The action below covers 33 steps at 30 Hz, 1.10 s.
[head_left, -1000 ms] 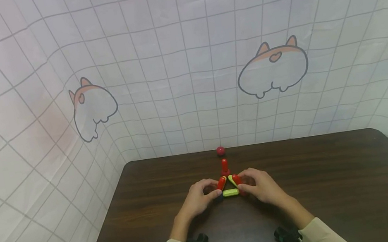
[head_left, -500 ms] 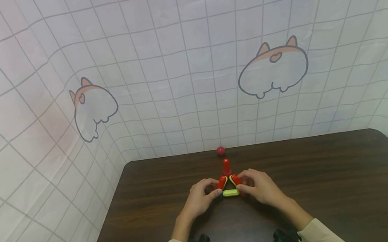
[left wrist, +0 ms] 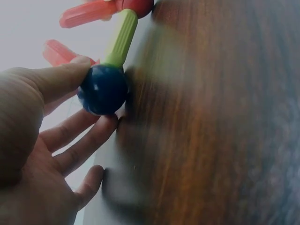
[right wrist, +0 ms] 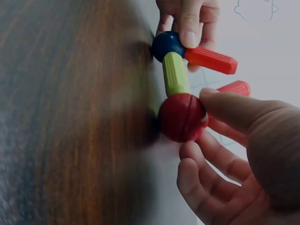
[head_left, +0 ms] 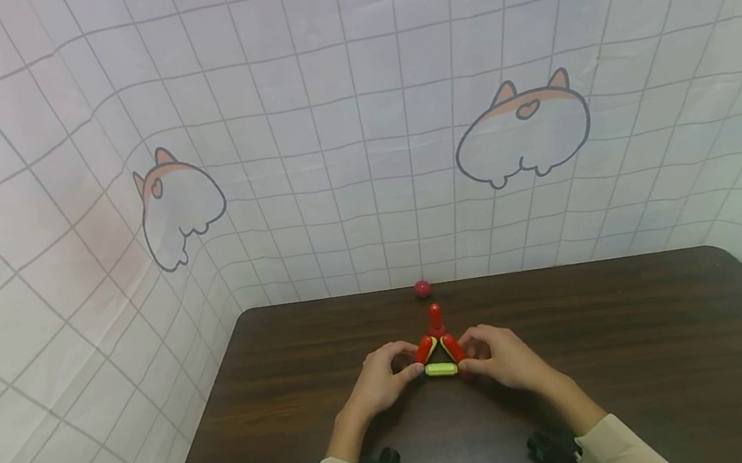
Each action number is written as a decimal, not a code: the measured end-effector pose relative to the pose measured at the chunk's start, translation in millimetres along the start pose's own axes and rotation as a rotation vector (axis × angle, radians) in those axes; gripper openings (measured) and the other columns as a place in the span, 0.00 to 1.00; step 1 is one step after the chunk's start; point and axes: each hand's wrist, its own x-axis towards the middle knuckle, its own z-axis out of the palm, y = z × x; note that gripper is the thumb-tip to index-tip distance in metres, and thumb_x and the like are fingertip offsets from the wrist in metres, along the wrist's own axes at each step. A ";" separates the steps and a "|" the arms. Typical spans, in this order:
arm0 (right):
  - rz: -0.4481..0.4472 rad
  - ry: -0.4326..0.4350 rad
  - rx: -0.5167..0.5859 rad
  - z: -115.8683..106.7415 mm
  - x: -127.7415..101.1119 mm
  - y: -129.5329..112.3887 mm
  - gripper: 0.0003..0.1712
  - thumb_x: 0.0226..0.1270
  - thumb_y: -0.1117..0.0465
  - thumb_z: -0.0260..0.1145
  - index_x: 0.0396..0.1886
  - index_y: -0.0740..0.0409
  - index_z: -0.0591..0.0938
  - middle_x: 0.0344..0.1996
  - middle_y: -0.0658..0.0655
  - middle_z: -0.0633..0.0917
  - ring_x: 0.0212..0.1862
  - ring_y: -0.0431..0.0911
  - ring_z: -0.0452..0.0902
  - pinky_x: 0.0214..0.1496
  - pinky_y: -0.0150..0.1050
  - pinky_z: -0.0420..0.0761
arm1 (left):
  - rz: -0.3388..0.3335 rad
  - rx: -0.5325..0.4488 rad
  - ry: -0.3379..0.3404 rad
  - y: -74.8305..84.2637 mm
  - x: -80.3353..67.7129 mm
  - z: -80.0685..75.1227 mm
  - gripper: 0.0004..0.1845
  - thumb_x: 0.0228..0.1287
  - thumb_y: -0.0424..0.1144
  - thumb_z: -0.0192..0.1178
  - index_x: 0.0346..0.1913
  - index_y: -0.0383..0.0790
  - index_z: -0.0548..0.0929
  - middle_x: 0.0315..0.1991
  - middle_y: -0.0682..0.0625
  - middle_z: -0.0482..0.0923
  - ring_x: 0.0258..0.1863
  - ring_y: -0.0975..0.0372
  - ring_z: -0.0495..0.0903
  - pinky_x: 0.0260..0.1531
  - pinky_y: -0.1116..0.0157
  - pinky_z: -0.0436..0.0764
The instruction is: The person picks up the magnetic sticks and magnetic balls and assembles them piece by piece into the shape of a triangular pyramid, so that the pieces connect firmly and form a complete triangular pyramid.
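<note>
Landmark: the green rod [head_left: 441,369], lying flat on the dark table [head_left: 648,350], nearest you in the structure. Your left hand [head_left: 380,380] pinches the blue ball [left wrist: 103,89] at the rod's left end, thumb on top, fingers curled under. Your right hand [head_left: 501,360] grips the red ball [right wrist: 182,117] at the rod's right end the same way. Behind the rod, two red rods [head_left: 424,349] lean inward to an apex, with a red peg [head_left: 435,318] standing upright on it. Further behind the rod, a loose red ball [head_left: 422,288] sits at the table's far edge
</note>
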 end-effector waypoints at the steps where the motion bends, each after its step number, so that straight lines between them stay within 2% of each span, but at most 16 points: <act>1: -0.003 -0.020 0.005 -0.8 0.0 0.5 0.12 0.63 0.55 0.76 0.44 0.52 0.84 0.31 0.46 0.81 0.29 0.38 0.73 0.30 0.32 0.73 | -0.003 0.005 0.013 -0.3 0.2 0.2 0.12 0.70 0.46 0.66 0.53 0.49 0.85 0.45 0.54 0.83 0.42 0.63 0.79 0.43 0.60 0.78; 7: -0.034 -0.183 0.090 -5.6 -0.7 1.8 0.12 0.67 0.53 0.73 0.45 0.50 0.84 0.32 0.47 0.84 0.33 0.39 0.77 0.34 0.34 0.77 | -0.048 0.041 0.125 -3.3 0.9 0.6 0.10 0.68 0.43 0.69 0.50 0.49 0.86 0.46 0.52 0.82 0.40 0.63 0.80 0.40 0.62 0.80; 9: -0.033 -0.201 0.107 -7.1 -0.9 2.2 0.11 0.69 0.53 0.71 0.46 0.50 0.84 0.33 0.47 0.84 0.34 0.40 0.78 0.36 0.34 0.78 | -0.058 0.039 0.144 -4.0 0.8 0.7 0.10 0.67 0.42 0.69 0.49 0.49 0.86 0.45 0.51 0.82 0.39 0.63 0.80 0.38 0.63 0.79; 11: -0.019 -0.171 0.107 -8.5 -0.8 2.8 0.09 0.71 0.54 0.70 0.46 0.51 0.83 0.34 0.48 0.84 0.34 0.41 0.79 0.35 0.35 0.79 | -0.064 0.032 0.157 -3.8 0.7 0.6 0.10 0.66 0.42 0.70 0.49 0.49 0.87 0.44 0.51 0.82 0.37 0.63 0.80 0.36 0.64 0.79; 13: 0.012 -0.106 0.107 -9.7 -0.6 3.3 0.09 0.72 0.55 0.68 0.47 0.52 0.83 0.34 0.48 0.84 0.33 0.43 0.78 0.33 0.36 0.79 | -0.061 0.026 0.165 -3.6 0.7 0.6 0.10 0.66 0.41 0.70 0.48 0.49 0.87 0.44 0.51 0.82 0.37 0.64 0.80 0.36 0.65 0.79; 18: 0.093 0.024 0.175 -11.8 -0.4 3.0 0.18 0.74 0.54 0.67 0.57 0.54 0.78 0.37 0.53 0.83 0.32 0.50 0.80 0.31 0.37 0.80 | -0.037 0.016 0.161 -3.9 0.9 1.2 0.09 0.66 0.40 0.70 0.48 0.50 0.88 0.46 0.51 0.84 0.37 0.64 0.81 0.37 0.65 0.80; 23: 0.084 0.006 0.193 -11.2 0.4 5.6 0.22 0.76 0.55 0.65 0.66 0.54 0.75 0.40 0.55 0.84 0.34 0.50 0.82 0.33 0.37 0.81 | -0.007 0.000 0.132 -3.4 1.2 1.1 0.10 0.67 0.39 0.69 0.49 0.49 0.87 0.48 0.51 0.86 0.38 0.64 0.80 0.40 0.65 0.80; 29: 0.054 -0.024 0.178 -9.7 0.9 7.7 0.20 0.77 0.55 0.63 0.63 0.55 0.80 0.41 0.56 0.86 0.36 0.47 0.82 0.37 0.36 0.82 | -0.014 -0.017 0.117 -3.3 1.2 1.0 0.08 0.68 0.38 0.68 0.48 0.51 0.87 0.44 0.54 0.87 0.37 0.62 0.80 0.39 0.66 0.79; 33: 0.050 -0.032 0.165 -8.6 0.3 6.1 0.19 0.77 0.53 0.63 0.62 0.52 0.81 0.40 0.54 0.87 0.36 0.47 0.82 0.36 0.36 0.81 | -0.022 -0.024 0.118 -3.1 0.9 1.3 0.07 0.68 0.39 0.68 0.47 0.51 0.87 0.45 0.55 0.87 0.38 0.62 0.81 0.40 0.65 0.80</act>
